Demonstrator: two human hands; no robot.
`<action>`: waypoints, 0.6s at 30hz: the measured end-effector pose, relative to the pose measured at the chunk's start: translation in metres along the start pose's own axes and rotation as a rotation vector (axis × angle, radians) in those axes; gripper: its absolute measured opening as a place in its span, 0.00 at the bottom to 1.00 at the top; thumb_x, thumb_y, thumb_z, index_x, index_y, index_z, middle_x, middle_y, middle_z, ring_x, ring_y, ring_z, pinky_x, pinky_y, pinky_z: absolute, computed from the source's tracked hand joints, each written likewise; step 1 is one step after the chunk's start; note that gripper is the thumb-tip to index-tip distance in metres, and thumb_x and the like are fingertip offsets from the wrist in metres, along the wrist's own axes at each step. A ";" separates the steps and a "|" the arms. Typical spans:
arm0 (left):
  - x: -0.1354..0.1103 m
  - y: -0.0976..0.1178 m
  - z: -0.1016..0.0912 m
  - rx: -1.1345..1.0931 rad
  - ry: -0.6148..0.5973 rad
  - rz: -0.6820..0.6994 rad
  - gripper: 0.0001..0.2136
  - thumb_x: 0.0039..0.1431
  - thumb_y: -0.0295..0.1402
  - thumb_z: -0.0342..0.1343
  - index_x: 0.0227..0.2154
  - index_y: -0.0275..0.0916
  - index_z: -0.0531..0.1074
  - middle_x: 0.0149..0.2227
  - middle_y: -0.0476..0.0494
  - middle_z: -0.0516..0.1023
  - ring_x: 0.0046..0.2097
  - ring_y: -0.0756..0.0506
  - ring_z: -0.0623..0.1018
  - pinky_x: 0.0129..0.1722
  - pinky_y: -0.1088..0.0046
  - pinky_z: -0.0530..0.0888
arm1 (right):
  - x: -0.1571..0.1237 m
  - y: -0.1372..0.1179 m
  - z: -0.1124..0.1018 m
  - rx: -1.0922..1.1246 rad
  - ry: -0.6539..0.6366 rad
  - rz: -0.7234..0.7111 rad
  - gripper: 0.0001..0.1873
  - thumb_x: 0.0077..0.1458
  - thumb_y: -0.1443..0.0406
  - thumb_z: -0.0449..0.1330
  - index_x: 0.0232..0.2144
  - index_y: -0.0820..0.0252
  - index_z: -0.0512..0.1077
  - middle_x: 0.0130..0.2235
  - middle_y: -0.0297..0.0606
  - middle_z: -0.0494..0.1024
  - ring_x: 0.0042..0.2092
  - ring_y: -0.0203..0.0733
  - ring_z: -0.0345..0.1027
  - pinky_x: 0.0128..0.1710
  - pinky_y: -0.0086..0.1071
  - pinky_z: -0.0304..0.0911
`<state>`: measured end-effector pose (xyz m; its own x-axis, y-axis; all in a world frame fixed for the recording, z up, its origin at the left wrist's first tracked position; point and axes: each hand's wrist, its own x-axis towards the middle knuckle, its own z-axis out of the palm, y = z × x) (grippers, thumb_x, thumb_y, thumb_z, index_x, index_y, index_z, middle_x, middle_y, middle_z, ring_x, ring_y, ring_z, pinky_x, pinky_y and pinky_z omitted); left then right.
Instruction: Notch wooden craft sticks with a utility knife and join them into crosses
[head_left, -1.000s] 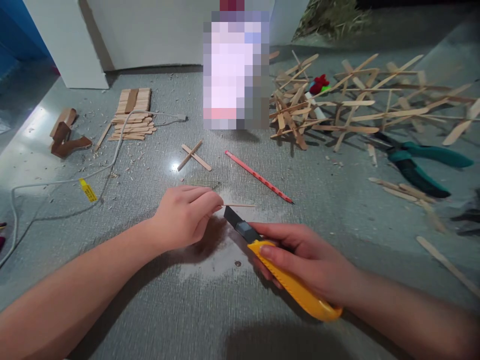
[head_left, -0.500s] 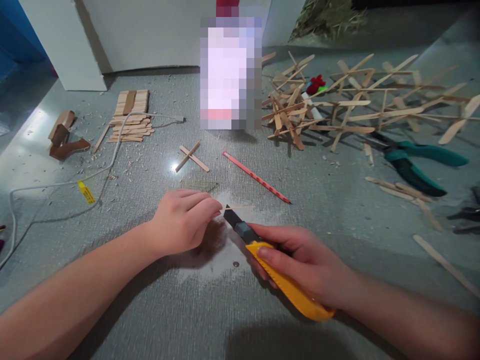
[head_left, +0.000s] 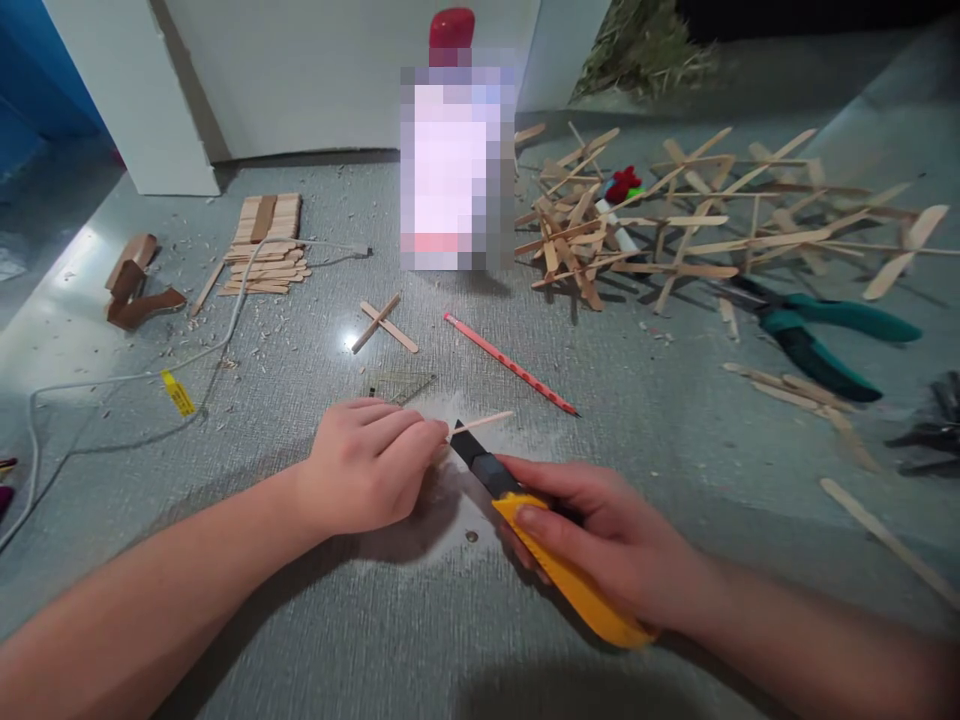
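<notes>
My left hand is closed, pinching a thin wooden craft stick whose free end points right; the held end is hidden by my fingers. Wrapped in my right hand is a yellow utility knife, its dark blade tip against the stick close to my left fingertips. Pale dust covers the surface beneath both hands. Just beyond my left hand lies a clear set square, partly covered. Two crossed craft sticks and a red pencil lie farther forward.
Bundled craft sticks lie at back left near a white cable and a torn brown strip. A blurred-out bottle stands at the back. Joined stick frames spread right, behind green-handled pliers.
The stick's free end has tilted up, showing more of its length. Both hands stay close together, the blade still at the stick. The whole view has shifted slightly.
</notes>
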<state>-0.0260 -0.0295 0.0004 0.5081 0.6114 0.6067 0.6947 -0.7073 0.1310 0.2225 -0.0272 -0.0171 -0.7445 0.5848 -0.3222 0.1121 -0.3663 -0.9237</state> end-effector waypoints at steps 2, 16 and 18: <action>0.001 0.002 -0.001 0.045 0.020 0.014 0.05 0.64 0.24 0.51 0.32 0.37 0.69 0.23 0.51 0.77 0.22 0.51 0.73 0.21 0.72 0.67 | 0.000 0.002 0.000 0.006 0.025 0.006 0.25 0.65 0.53 0.59 0.57 0.62 0.73 0.27 0.33 0.70 0.27 0.34 0.61 0.27 0.28 0.62; -0.002 -0.007 -0.001 0.015 -0.001 0.043 0.06 0.61 0.22 0.52 0.37 0.37 0.69 0.26 0.52 0.80 0.22 0.53 0.75 0.21 0.73 0.65 | 0.000 -0.004 0.003 0.089 0.014 0.026 0.28 0.64 0.49 0.60 0.56 0.62 0.74 0.26 0.32 0.70 0.26 0.33 0.61 0.25 0.28 0.59; -0.002 -0.008 -0.002 0.004 -0.004 0.045 0.06 0.61 0.21 0.51 0.37 0.37 0.69 0.25 0.52 0.79 0.22 0.53 0.74 0.21 0.73 0.65 | 0.000 -0.005 0.003 0.104 0.010 0.030 0.28 0.64 0.49 0.60 0.57 0.62 0.74 0.26 0.32 0.70 0.26 0.33 0.61 0.25 0.28 0.59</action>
<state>-0.0333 -0.0257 -0.0002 0.5405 0.5804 0.6091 0.6733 -0.7325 0.1005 0.2206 -0.0276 -0.0122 -0.7352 0.5794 -0.3518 0.0650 -0.4564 -0.8874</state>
